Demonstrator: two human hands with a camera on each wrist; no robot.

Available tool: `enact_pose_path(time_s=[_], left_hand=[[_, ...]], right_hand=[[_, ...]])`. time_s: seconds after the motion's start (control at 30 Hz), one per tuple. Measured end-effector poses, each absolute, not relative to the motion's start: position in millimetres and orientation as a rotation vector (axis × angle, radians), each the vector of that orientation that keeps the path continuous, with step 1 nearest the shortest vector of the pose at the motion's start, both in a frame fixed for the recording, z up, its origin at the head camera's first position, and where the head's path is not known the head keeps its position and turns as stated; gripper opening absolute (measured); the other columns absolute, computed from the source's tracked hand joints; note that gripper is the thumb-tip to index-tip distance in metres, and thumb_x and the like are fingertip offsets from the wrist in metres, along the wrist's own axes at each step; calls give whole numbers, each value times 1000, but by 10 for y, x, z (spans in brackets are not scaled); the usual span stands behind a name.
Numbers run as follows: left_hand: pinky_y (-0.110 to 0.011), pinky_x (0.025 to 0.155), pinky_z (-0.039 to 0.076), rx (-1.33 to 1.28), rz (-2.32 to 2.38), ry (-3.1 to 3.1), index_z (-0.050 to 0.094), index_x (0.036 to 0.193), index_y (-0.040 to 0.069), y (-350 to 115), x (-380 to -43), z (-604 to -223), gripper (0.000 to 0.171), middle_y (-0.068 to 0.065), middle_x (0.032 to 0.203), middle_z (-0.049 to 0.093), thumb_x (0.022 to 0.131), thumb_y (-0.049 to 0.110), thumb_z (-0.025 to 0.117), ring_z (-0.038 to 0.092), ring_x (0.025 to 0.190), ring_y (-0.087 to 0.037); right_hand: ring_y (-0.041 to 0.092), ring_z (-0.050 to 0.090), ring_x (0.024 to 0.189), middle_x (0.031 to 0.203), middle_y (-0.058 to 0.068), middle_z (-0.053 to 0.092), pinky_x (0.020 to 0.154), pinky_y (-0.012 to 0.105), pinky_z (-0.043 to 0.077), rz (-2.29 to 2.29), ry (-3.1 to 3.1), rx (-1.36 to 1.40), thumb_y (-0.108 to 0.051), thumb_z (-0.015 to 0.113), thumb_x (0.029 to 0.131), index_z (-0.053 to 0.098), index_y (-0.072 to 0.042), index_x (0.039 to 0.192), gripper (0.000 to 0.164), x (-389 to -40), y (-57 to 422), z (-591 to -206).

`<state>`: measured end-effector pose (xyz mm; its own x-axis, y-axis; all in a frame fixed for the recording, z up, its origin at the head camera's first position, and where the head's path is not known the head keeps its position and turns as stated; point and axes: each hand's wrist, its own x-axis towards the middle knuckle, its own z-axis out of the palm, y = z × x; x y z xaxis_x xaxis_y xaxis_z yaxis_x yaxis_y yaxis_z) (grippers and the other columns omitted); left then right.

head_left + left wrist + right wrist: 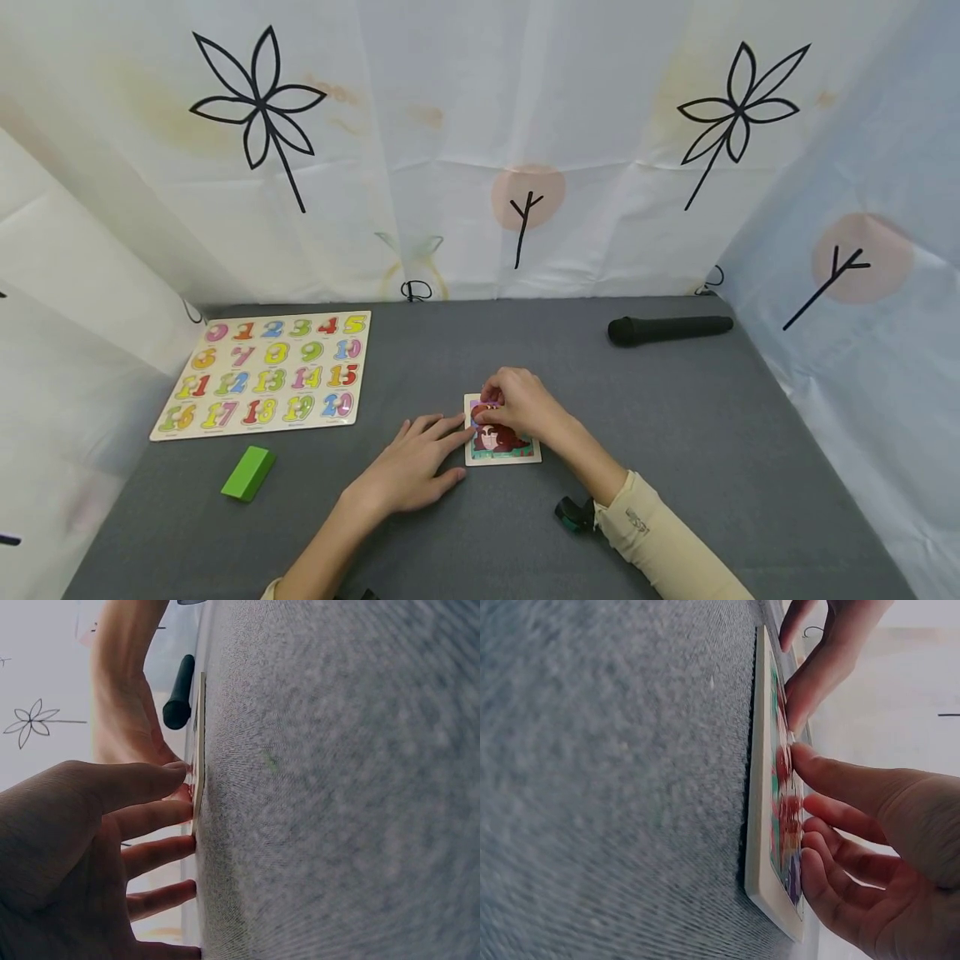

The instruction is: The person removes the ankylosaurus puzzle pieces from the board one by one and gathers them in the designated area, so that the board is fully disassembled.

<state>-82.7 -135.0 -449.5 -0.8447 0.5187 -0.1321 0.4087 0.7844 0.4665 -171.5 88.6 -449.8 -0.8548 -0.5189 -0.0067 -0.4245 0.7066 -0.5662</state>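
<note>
A small square picture puzzle point(510, 461) lies flat on the grey cloth, with a red and green picture inside a pale frame point(759, 810). My right hand point(525, 404) is over its upper part, thumb and bent fingers pinching a reddish puzzle piece point(485, 412) at the surface. The right wrist view shows these fingertips low against the picture; the piece's outline is partly hidden. My left hand point(412, 467) lies to the left with fingers spread, index and thumb near the frame. Seen from the left wrist, its fingertips point(180, 844) touch the board's edge and the cloth.
A number board point(273, 375) with coloured digits lies at the back left, a green block point(249, 473) in front of it. At the back right is a black microphone point(667, 329). A dark device point(573, 514) sits by my right cuff. White printed curtains point(465, 125) enclose the table.
</note>
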Motion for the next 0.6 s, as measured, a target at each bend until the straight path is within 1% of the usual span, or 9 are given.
enact_pose_path(time_s=[0.2, 0.3, 0.43, 0.5, 0.6], left_hand=[[-82, 121, 30, 707, 629, 2714, 57, 159, 17, -1342, -824, -4474, 58, -9, 170, 49, 105, 30, 72, 44, 156, -41], [-82, 121, 30, 703, 628, 2714, 57, 159, 17, -1340, -823, -4467, 58, -9, 170, 49, 105, 30, 72, 44, 156, -41], [-82, 122, 30, 704, 631, 2715, 57, 159, 16, -1338, -819, -4467, 57, -10, 170, 49, 105, 29, 72, 43, 156, -42], [-82, 122, 30, 705, 632, 2715, 57, 159, 16, -1339, -816, -4471, 57, -10, 170, 49, 105, 29, 72, 43, 156, -42], [-82, 122, 29, 706, 633, 2712, 57, 159, 16, -1343, -815, -4476, 57, -10, 170, 49, 105, 29, 72, 43, 156, -42]], right_hand=[[8, 56, 77, 94, 3, 71, 70, 25, 47, -809, 2734, -864, -28, 89, 92, 79, -9, 101, 23, -1753, 910, -4500], [9, 56, 79, 94, 5, 70, 70, 25, 48, -824, 2699, -883, -27, 87, 94, 77, -7, 102, 23, -1769, 924, -4500], [9, 54, 79, 95, 5, 67, 67, 23, 45, -836, 2632, -861, -25, 84, 97, 77, -11, 94, 16, -1772, 931, -4506], [9, 55, 78, 94, 5, 67, 67, 23, 45, -848, 2617, -864, -24, 83, 98, 76, -12, 92, 16, -1769, 935, -4514], [8, 58, 79, 94, 6, 69, 69, 23, 48, -875, 2625, -866, -24, 84, 97, 75, -9, 97, 17, -1764, 943, -4529]])
